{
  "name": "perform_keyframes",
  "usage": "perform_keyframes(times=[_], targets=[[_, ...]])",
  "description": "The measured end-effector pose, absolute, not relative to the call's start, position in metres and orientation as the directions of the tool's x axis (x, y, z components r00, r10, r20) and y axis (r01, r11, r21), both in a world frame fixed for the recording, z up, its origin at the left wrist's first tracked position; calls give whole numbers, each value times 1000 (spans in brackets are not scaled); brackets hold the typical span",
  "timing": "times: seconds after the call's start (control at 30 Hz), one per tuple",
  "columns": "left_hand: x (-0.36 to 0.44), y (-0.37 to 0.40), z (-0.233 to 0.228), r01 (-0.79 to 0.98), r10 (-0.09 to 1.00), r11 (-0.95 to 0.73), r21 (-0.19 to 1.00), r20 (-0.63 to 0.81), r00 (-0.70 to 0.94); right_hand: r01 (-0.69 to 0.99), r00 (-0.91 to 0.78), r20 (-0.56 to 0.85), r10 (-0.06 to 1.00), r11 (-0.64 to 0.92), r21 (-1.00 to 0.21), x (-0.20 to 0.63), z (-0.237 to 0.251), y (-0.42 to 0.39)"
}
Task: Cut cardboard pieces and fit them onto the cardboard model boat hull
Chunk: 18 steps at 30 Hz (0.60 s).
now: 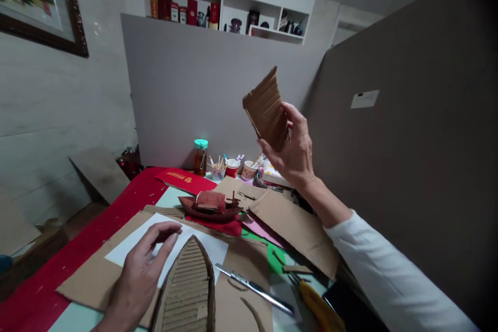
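Raised above the table, my right hand (293, 150) grips a curved piece of corrugated cardboard (266, 109) between thumb and fingers. My left hand (146, 264) is empty, its thumb and curled fingers apart, over a white sheet of paper (132, 251). Just right of that hand lies a cardboard boat hull (189, 288) with a pointed bow and a ribbed deck. A utility knife (257, 290) rests beside the hull on a flat cardboard sheet (233, 254). Farther back stands a small reddish-brown model boat (210, 210) with a red canopy.
Behind the model boat are a bottle with a teal lid (200, 158) and several cups of sticks and pens (232, 167). A large cardboard piece (295, 228), a yellow-handled tool (317, 306) and a dark phone-like object (346, 301) lie at right. Grey panels (218, 88) stand around the table.
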State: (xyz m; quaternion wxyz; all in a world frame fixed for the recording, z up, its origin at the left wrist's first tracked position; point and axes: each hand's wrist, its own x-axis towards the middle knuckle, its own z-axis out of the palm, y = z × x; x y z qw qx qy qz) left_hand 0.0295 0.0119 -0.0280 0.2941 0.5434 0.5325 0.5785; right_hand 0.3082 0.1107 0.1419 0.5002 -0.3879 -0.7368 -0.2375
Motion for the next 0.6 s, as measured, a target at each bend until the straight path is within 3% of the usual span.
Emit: perform_keyframes(times=[0.1,0.2,0.3,0.4,0.5,0.6], targets=[[37,-4,-15,59,934,-303,951,309,-178,613,-251,836,488,748,-253,276,122,57],[46,-21,-1,-161,965,-257,953,262,6,514,-342,672,657,729,-452,245,78,7],[52,-32,5,-267,990,-91,959,116,82,443,-336,488,806,592,-673,229,43,-25],[54,-35,5,-337,993,13,941,28,116,187,-350,262,899,342,-921,229,28,-37],[54,-37,5,-383,982,77,921,-4,190,38,-428,116,896,146,-989,235,27,-40],[55,-37,4,-364,974,101,926,-17,227,72,-416,143,898,189,-979,243,28,-41]])
